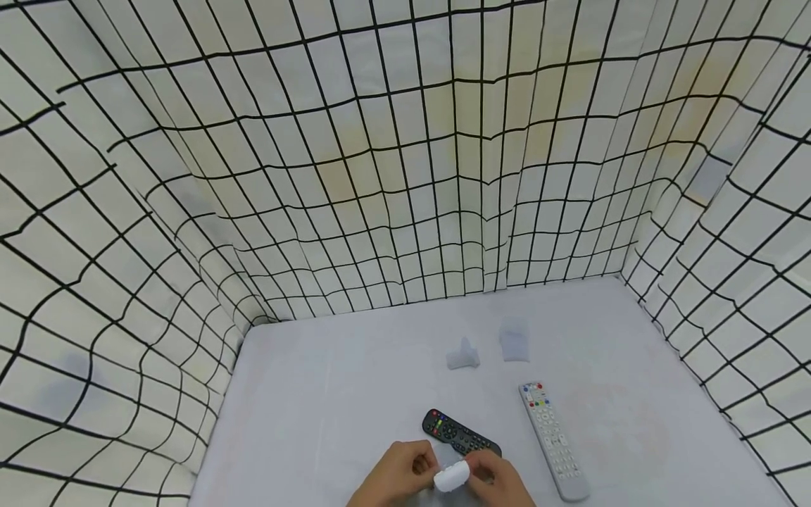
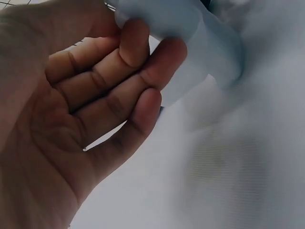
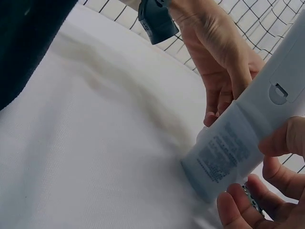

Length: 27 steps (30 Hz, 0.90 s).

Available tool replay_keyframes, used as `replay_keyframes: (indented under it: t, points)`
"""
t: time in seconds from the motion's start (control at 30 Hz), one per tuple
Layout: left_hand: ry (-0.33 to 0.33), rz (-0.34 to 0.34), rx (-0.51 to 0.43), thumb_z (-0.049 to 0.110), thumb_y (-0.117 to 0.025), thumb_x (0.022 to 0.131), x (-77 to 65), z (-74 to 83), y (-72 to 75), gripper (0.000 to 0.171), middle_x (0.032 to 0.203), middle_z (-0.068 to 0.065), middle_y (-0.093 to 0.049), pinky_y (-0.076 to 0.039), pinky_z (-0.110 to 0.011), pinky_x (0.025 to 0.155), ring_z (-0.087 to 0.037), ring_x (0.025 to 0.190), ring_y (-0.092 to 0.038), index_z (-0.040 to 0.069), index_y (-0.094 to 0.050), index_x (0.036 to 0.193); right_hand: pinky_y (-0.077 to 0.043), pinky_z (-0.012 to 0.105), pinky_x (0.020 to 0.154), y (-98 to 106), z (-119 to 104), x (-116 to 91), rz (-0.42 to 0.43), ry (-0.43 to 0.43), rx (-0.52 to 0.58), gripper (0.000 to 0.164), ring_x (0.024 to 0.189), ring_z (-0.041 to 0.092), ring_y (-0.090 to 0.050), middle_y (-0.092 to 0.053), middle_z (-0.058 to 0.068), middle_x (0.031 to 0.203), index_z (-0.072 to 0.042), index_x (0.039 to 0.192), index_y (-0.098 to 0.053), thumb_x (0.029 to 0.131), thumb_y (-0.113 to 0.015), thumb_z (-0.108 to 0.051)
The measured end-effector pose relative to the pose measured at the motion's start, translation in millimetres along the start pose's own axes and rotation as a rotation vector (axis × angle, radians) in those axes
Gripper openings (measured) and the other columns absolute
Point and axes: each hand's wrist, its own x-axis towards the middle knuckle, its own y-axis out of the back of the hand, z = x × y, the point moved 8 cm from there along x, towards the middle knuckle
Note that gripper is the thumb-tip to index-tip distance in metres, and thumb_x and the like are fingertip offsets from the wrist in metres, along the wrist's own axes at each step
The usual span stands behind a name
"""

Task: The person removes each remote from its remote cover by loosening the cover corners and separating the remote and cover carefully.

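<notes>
A white remote control [image 3: 281, 78], its back with the battery-cover latch showing, sits partly inside a translucent plastic sleeve [image 3: 220, 151] with printed text. In the head view only the remote's white end shows between the hands. My left hand [image 1: 403, 470] pinches the sleeved remote at one side of the sleeve's mouth, thumb along the edge. On the opposite side my right hand [image 1: 496, 480] grips it with the thumb by the sleeve's edge and fingers beneath. The left wrist view shows the sleeve [image 2: 205, 52] beyond my curled left fingers.
A black remote control [image 1: 443, 427] lies just beyond the hands. To the right lies a long light-grey remote [image 1: 551, 440]. Two translucent plastic pieces [image 1: 464, 355] rest farther back on the white table [image 1: 304, 394]. Grid-patterned curtains [image 1: 380, 176] enclose the back and sides.
</notes>
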Motion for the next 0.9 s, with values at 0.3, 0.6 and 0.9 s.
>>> replay_keyframes:
  t: [0.3, 0.6, 0.9]
  points:
    - [0.022, -0.059, -0.002, 0.008, -0.072, 0.089, 0.7, -7.7, -7.9, 0.008, 0.072, 0.01, -0.066, -0.045, -0.015, 0.06, 0.004, 0.062, -0.052, 0.009, -0.066, 0.083, -0.055, 0.025, 0.078, -4, 10, -1, -0.042, -0.056, 0.143, 0.023, 0.098, 0.016, -0.062, -0.069, 0.016, 0.116, 0.005, 0.104, -0.069, 0.097, -0.071, -0.017]
    - [0.019, -0.05, 0.044, 0.009, -0.07, 0.088, 2.1, -8.6, -9.3, 0.009, 0.071, 0.013, -0.065, -0.046, -0.015, 0.06, 0.006, 0.062, -0.051, 0.011, -0.064, 0.082, -0.056, 0.028, 0.086, -6, 14, 0, -0.1, -0.005, 0.187, 0.026, 0.102, 0.012, -0.062, -0.066, 0.02, 0.119, 0.01, 0.105, -0.069, 0.099, -0.066, -0.015]
    - [0.01, -0.069, 0.011, 0.006, -0.07, 0.087, 0.8, -7.8, -11.8, 0.01, 0.069, 0.011, -0.064, -0.044, -0.014, 0.059, 0.005, 0.06, -0.05, 0.009, -0.064, 0.081, -0.052, 0.022, 0.089, -7, 17, -1, -0.157, 0.024, 0.194, 0.028, 0.102, 0.006, -0.058, -0.064, 0.016, 0.121, 0.011, 0.102, -0.069, 0.1, -0.064, -0.017]
